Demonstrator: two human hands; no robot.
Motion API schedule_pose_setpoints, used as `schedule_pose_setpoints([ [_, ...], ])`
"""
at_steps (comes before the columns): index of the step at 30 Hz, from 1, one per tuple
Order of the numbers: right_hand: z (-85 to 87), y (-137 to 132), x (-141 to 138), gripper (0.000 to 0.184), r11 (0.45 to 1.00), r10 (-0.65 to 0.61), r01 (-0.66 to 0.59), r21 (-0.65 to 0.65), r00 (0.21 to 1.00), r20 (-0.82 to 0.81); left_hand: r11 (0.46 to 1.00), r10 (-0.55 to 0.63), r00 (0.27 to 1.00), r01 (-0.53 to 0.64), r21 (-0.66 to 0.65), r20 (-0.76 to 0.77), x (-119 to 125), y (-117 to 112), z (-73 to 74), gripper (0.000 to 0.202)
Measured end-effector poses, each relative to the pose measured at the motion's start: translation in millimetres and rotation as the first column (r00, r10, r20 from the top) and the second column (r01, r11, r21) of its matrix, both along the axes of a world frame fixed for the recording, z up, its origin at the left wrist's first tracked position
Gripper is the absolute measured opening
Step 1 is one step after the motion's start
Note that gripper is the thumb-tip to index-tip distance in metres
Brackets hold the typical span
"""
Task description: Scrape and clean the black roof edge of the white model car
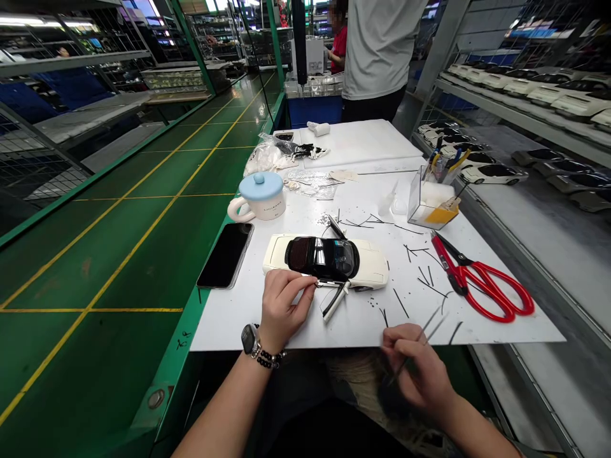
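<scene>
A white model car (pixel 324 259) with a glossy black roof lies on the white table (pixel 501 321), both its doors swung open. My left hand (pixel 282 306) rests against the car's near side, fingers pinched at the sill by the open door. My right hand (pixel 416 367) is at the table's front edge, fingers closed on a thin dark strip (pixel 429 331) that points up and to the right. Several short black strips (pixel 420 273) lie scattered on the table around the car.
Red-handled scissors (pixel 482 280) lie to the right. A black phone (pixel 225 254) and a blue-lidded mug (pixel 260 197) sit at the left. A clear box (pixel 432 203) with tools stands behind. Shelves of white model cars (pixel 491 173) run along the right. A person (pixel 377 51) stands at the far end.
</scene>
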State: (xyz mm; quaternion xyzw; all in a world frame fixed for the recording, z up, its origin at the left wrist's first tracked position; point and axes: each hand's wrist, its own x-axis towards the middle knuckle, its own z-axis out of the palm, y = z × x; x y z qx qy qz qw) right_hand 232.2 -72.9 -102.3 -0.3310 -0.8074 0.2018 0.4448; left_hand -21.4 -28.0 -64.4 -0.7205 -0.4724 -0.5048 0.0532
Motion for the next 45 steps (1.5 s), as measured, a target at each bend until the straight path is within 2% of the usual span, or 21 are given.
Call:
schedule_pose_setpoints([
  [2, 11.7, 1.8, -1.8, 0.030, 0.994, -0.033, 0.015, -0.104, 0.983, -0.179, 1.000, -0.002, 1.000, 0.002, -0.004, 0.003, -0.1, -0.2, -0.4, 0.021],
  [4, 25.6, 5.5, -4.2, 0.030, 0.983, -0.094, 0.043, -0.181, 0.955, -0.281, 1.000, -0.006, 1.000, 0.006, -0.009, 0.008, -0.1, -0.1, -0.7, 0.020],
  [8, 52.2, 18.9, -13.1, 0.026, 0.965, -0.143, 0.057, -0.256, 0.933, -0.331, 1.000, -0.015, 0.999, 0.016, -0.023, 0.037, 1.4, 1.8, 0.7, 0.018],
  [14, 76.5, 47.7, -41.8, 0.024, 0.914, -0.124, -0.062, -0.400, 0.898, -0.423, 0.998, 0.006, 0.994, 0.001, -0.069, 0.105, 8.4, 7.8, 9.2, 0.010],
  [19, 86.3, 67.6, -64.9, 0.028, 0.854, -0.117, -0.187, -0.485, 0.839, -0.531, 0.995, 0.039, 0.990, -0.025, -0.099, 0.137, 12.0, 9.8, 15.7, 0.007],
  [24, 90.1, 72.6, -75.7, 0.033, 0.794, -0.156, -0.248, -0.555, 0.799, -0.581, 0.993, 0.046, 0.987, -0.028, -0.119, 0.152, 10.8, 9.4, 18.3, 0.004],
  [29, 94.3, 71.5, -78.1, 0.042, 0.761, -0.219, -0.236, -0.604, 0.783, -0.582, 0.991, 0.046, 0.987, -0.026, -0.132, 0.157, 9.5, 10.5, 19.6, 0.004],
  [36, 111.5, 79.2, -78.5, 0.048, 0.697, -0.266, -0.280, -0.660, 0.755, -0.600, 0.990, 0.033, 0.987, -0.010, -0.142, 0.158, 13.1, 9.2, 28.5, 0.006],
  [45, 125.2, 97.0, -81.7, 0.051, 0.667, -0.261, -0.259, -0.699, 0.797, -0.545, 0.987, -0.023, 0.970, 0.060, -0.147, 0.243, 23.5, 3.8, 46.0, 0.005],
])
